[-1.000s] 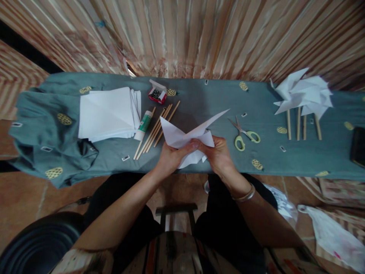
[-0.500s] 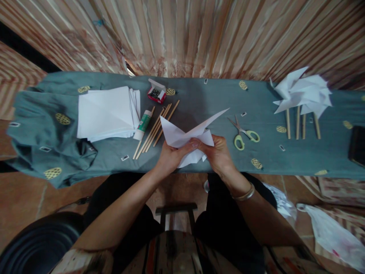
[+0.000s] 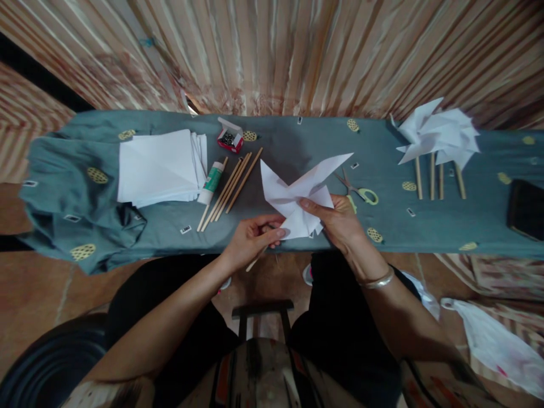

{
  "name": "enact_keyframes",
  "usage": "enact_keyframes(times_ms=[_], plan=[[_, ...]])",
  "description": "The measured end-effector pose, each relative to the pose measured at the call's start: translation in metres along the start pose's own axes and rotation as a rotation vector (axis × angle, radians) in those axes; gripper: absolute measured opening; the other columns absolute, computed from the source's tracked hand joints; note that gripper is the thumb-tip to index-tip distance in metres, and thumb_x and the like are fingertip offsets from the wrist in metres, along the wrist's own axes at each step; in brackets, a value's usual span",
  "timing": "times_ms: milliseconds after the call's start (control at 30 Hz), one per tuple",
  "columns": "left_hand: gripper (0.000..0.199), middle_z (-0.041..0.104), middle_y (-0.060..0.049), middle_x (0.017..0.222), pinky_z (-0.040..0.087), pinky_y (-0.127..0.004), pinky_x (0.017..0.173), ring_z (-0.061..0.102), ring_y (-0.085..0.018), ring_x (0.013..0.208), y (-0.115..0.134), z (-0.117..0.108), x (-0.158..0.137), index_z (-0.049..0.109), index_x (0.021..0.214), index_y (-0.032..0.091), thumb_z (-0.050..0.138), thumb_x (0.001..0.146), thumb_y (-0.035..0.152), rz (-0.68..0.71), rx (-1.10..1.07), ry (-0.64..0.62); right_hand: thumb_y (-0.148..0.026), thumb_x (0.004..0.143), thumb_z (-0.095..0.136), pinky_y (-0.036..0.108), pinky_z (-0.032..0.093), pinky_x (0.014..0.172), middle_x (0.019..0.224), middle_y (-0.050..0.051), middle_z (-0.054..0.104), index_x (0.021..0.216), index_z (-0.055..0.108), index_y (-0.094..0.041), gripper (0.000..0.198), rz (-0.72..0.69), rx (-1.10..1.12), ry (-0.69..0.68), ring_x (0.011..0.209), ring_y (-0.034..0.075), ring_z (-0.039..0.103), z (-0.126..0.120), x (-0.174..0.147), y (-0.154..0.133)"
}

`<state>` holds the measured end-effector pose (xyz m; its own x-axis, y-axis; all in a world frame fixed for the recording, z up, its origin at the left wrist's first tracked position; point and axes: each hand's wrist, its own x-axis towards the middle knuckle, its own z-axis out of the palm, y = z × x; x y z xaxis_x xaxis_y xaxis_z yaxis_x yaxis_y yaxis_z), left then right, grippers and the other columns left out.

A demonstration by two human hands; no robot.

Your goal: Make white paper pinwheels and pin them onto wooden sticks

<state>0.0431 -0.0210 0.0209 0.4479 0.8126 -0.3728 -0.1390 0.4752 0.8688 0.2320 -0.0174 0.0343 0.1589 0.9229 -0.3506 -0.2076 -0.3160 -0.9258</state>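
Observation:
A white paper pinwheel (image 3: 293, 195) with folded, pointed blades is held above the table's front edge. My right hand (image 3: 340, 218) grips its right side, thumb pressed near the middle and fingers mostly behind the paper. Closed at the lower left corner, my left hand (image 3: 255, 238) has its thumb and fingers by the paper tip. From under that hand a thin wooden stick (image 3: 251, 264) pokes out; whether it joins the pinwheel is hidden. Scissors (image 3: 365, 195) with green handles lie just beyond my right hand, partly covered by it.
On the cloth-covered table (image 3: 170, 229), left, are a paper stack (image 3: 157, 167), a glue stick (image 3: 211, 182), several wooden sticks (image 3: 232, 190) and an open red box (image 3: 230, 139) of small pieces. Finished pinwheels (image 3: 442, 136) and a dark phone-like object (image 3: 527, 209) lie right.
My left hand has slid from the pinwheel's middle to its lower left corner. The pinwheel has shifted slightly right, and a stick end now shows below. The view has shifted a little.

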Motion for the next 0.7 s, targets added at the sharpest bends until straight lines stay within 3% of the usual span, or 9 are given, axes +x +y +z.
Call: enact_keyframes(times_ms=[100,200,333,500,700], plan=[[0.050,0.065,0.001,0.063,0.046,-0.021,0.054,0.056,-0.009,0.053,-0.014,0.000,-0.020,0.074,0.097,0.013,0.088,0.059,0.041,-0.070,-0.025,-0.009,-0.041,0.048,0.093,0.026,0.040,0.049,0.062,-0.002,0.068,0.062,0.073,-0.020,0.032,0.017,-0.002,-0.005,0.052,0.011,0.053,-0.006,-0.003,0.000],[0.047,0.070,-0.002,0.078,0.046,-0.022,0.054,0.056,-0.008,0.054,-0.032,0.002,-0.043,0.073,0.093,0.014,0.090,0.056,0.039,-0.086,-0.077,0.043,-0.041,0.045,0.093,0.026,0.039,0.049,0.062,-0.001,0.069,0.062,0.073,-0.017,0.035,0.076,-0.011,-0.037,0.051,0.011,0.053,-0.003,-0.007,0.002],[0.041,0.066,-0.001,0.069,0.040,-0.021,0.050,0.049,-0.006,0.050,-0.049,0.002,-0.066,0.073,0.082,0.012,0.081,0.069,0.050,-0.068,-0.048,0.112,-0.041,0.044,0.092,0.027,0.041,0.052,0.062,-0.001,0.069,0.065,0.074,-0.016,0.037,0.139,-0.052,-0.073,0.053,0.012,0.056,0.007,-0.013,0.010],[0.042,0.057,0.001,0.055,0.036,-0.021,0.051,0.046,-0.006,0.050,-0.065,0.001,-0.067,0.072,0.072,0.013,0.078,0.072,0.054,-0.056,-0.051,0.111,-0.040,0.045,0.091,0.026,0.040,0.050,0.059,-0.002,0.068,0.065,0.074,-0.017,0.035,0.141,-0.079,-0.081,0.051,0.011,0.054,0.009,-0.015,0.021],[0.038,0.067,-0.003,0.069,0.041,-0.023,0.052,0.052,-0.008,0.052,-0.073,0.007,-0.060,0.076,0.082,0.013,0.080,0.071,0.049,-0.049,-0.111,0.112,-0.040,0.046,0.091,0.026,0.040,0.051,0.059,-0.002,0.068,0.067,0.074,-0.017,0.036,0.101,-0.043,-0.084,0.051,0.012,0.054,0.005,-0.012,0.021]])
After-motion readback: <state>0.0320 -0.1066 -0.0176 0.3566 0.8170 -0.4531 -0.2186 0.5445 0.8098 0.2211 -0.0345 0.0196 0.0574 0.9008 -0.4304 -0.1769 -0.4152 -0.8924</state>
